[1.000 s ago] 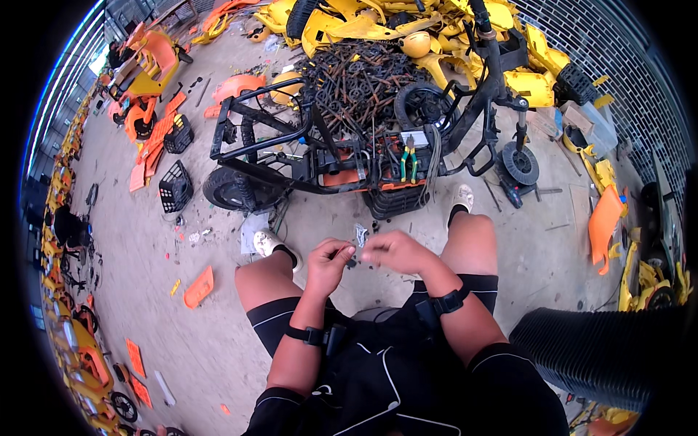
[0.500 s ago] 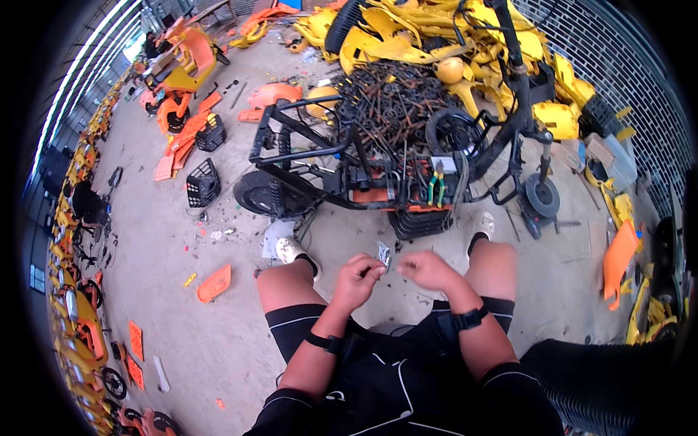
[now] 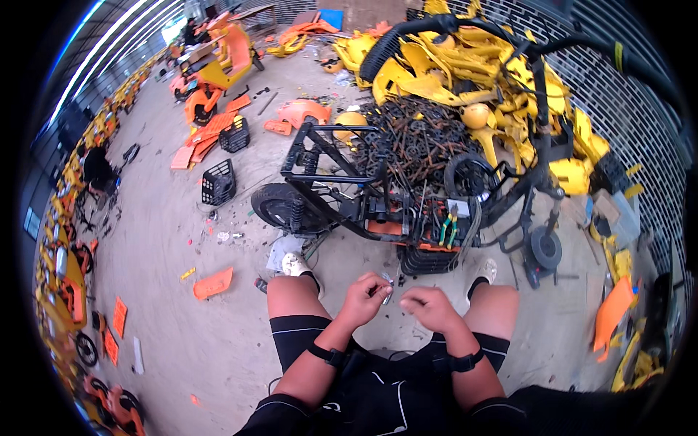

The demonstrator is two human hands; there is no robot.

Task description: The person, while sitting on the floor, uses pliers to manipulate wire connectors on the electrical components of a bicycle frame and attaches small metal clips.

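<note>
My left hand (image 3: 366, 296) is in front of my lap with its fingers pinched on a small silvery, crinkled piece (image 3: 389, 294); its exact kind is too small to make out. Just to the right is my right hand (image 3: 429, 305), apart from the left one, its fingers curled together; whatever they may hold is hidden. Beyond both hands stands a stripped black scooter frame (image 3: 327, 177) with its rear wheel (image 3: 275, 206) at the left. Pliers with green and yellow handles (image 3: 448, 227) lie on the frame's floor section, among cables.
Behind the frame lies a heap of dark, rusty metal parts (image 3: 414, 138), backed by a pile of yellow body panels (image 3: 407, 73). A black basket (image 3: 218, 182) and an orange panel (image 3: 213, 283) lie on the floor at left. Rows of scooters line the far left.
My view has shifted, so the scooter frame sits further right and lower. Less of the silvery piece shows by my left hand. The right hand, blurred before, is now steadier with fingers curled down.
</note>
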